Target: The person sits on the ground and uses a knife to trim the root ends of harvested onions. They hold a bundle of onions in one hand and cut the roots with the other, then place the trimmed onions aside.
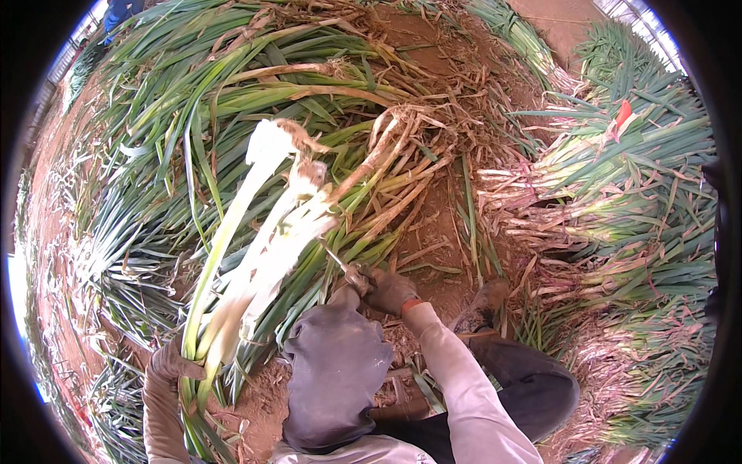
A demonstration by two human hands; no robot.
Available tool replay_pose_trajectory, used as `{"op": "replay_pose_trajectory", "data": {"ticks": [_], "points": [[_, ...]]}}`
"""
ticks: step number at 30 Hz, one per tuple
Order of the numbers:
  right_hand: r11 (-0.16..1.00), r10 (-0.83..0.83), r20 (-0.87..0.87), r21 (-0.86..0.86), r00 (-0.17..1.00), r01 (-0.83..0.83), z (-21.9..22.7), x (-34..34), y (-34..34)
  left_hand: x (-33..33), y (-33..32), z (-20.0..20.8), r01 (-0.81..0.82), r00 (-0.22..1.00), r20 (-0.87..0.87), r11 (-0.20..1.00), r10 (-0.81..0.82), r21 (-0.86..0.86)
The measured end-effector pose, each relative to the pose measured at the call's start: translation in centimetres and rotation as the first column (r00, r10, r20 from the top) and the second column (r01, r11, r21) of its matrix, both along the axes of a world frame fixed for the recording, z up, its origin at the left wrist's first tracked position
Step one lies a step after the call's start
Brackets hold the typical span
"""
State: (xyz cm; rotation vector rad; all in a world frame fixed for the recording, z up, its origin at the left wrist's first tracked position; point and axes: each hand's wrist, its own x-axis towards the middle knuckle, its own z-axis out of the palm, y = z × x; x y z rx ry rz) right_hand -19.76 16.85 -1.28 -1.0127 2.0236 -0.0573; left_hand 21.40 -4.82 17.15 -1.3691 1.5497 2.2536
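My left hand (173, 362), in a brownish glove, is closed around a few long green onions (270, 224). They slant up and away, with their white root ends at the top washed out by bright light. My right hand (390, 292), also gloved, grips a thin-bladed hand tool (335, 254). Its narrow metal blade points up and left, close to the white stems; I cannot tell whether it touches them. Beyond my hands lies a big heap of green onions (255, 85) with long green leaves and dry brown outer skins.
Several tied bundles of green onions (595, 193) are stacked along the right, roots toward me, with a red scrap (624, 113) on top. Dry peelings (471, 100) litter the brown soil. My dark-trousered leg (533, 379) is bent at the right. A person in blue (120, 14) is far left.
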Motion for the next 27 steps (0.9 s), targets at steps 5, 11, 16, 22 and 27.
{"op": "replay_pose_trajectory", "data": {"ticks": [5, 11, 16, 22, 27], "points": [[0.998, -0.066, 0.014, -0.001, 0.998, 0.066, 2.4, 0.3, 0.2, -1.0, -2.6, -1.4, 0.007, 1.0, -0.028, 1.0, -0.007, 0.013], [1.0, -0.018, -0.001, 0.024, 1.0, 0.018, 1.8, -1.2, 1.9, -12.0, -5.9, -4.9, 0.026, 1.0, 0.005, 0.899, -0.026, -0.438], [0.996, 0.017, 0.049, 0.089, 0.999, -0.021, 2.5, 1.0, 0.2, -12.0, -10.6, -19.6, 0.07, 0.966, 0.25, 0.857, 0.07, -0.511], [0.998, 0.031, 0.057, 0.043, 0.998, -0.034, 0.6, 0.0, 0.6, -17.2, -6.4, -24.1, 0.432, 0.85, 0.527, 0.603, -0.024, -0.67], [1.0, 0.022, -0.051, -0.014, 0.998, -0.022, -1.9, 1.5, 0.4, -19.0, -5.0, -24.3, 0.592, 0.761, 0.647, 0.363, 0.041, -0.719]]}}
